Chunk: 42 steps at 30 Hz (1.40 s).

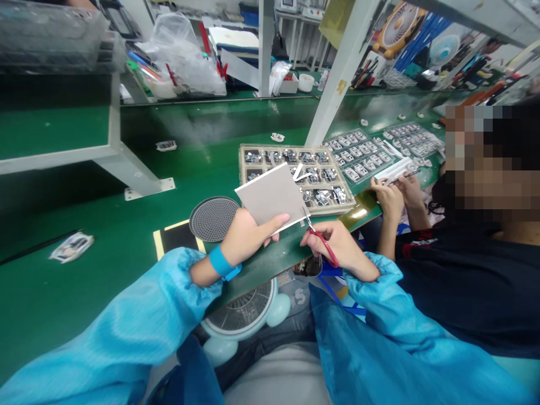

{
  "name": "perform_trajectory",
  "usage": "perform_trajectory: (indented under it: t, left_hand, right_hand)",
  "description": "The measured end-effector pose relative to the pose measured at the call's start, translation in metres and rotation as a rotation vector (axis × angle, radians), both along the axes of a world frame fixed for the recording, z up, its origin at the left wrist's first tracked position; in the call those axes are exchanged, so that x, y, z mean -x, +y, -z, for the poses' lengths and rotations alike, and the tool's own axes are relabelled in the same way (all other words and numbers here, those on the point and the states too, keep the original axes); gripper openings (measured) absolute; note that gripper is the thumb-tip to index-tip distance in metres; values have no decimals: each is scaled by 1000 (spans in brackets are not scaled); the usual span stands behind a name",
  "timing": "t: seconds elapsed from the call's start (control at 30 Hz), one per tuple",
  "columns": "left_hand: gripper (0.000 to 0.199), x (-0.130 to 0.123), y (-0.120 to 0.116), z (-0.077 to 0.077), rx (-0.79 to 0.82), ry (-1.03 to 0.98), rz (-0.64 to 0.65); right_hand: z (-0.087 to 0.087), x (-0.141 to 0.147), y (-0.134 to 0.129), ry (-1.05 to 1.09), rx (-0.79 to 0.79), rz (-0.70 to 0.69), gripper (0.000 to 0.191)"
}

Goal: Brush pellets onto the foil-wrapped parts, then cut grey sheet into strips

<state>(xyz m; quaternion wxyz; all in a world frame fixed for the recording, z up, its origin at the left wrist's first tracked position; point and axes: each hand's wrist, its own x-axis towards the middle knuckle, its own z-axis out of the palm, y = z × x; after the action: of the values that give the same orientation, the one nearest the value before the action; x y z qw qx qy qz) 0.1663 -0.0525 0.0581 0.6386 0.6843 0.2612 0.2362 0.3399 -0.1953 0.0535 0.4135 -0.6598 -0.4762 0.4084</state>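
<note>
My left hand (pixel 248 232) grips a flat grey sheet with white edges (pixel 272 197), thumb on top and fingers beneath. My right hand (pixel 337 244) is closed around red-handled scissors (pixel 324 245), whose blades meet the sheet's lower right corner. A small grey strip hangs beside the blades. Just behind the sheet lies a compartment tray (pixel 351 203) of small metallic parts, with narrow white strips (pixel 300 173) on top of it. A round dark perforated disc (pixel 214 218) rests to the left of my left hand, partly over a black square with yellow edges (pixel 177 238).
A co-worker's hands (pixel 392 197) hold a white piece at the right, near clear trays (pixel 358 154) of small white parts. A grey post (pixel 333 84) rises behind the tray. A raised shelf leg (pixel 139 169) stands left. A fan (pixel 242 309) sits below the table edge.
</note>
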Motion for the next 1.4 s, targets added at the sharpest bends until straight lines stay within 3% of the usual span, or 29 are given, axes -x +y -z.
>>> perform_trajectory:
  t: [0.6, 0.83, 1.23, 1.4]
  left_hand:
    - [36, 0, 1, -1, -8, 3, -1]
    - [40, 1, 2, 1, -33, -9, -9]
    - [36, 1, -3, 2, 0, -3, 77]
    - [36, 1, -4, 3, 21, 9, 74]
  right_hand:
    - [-2, 2, 1, 14, -1, 4, 63]
    - [5, 3, 1, 18, 69, 125, 60]
    - [-1, -2, 3, 64, 12, 31, 60]
    - [-2, -1, 6, 65, 65, 88, 60]
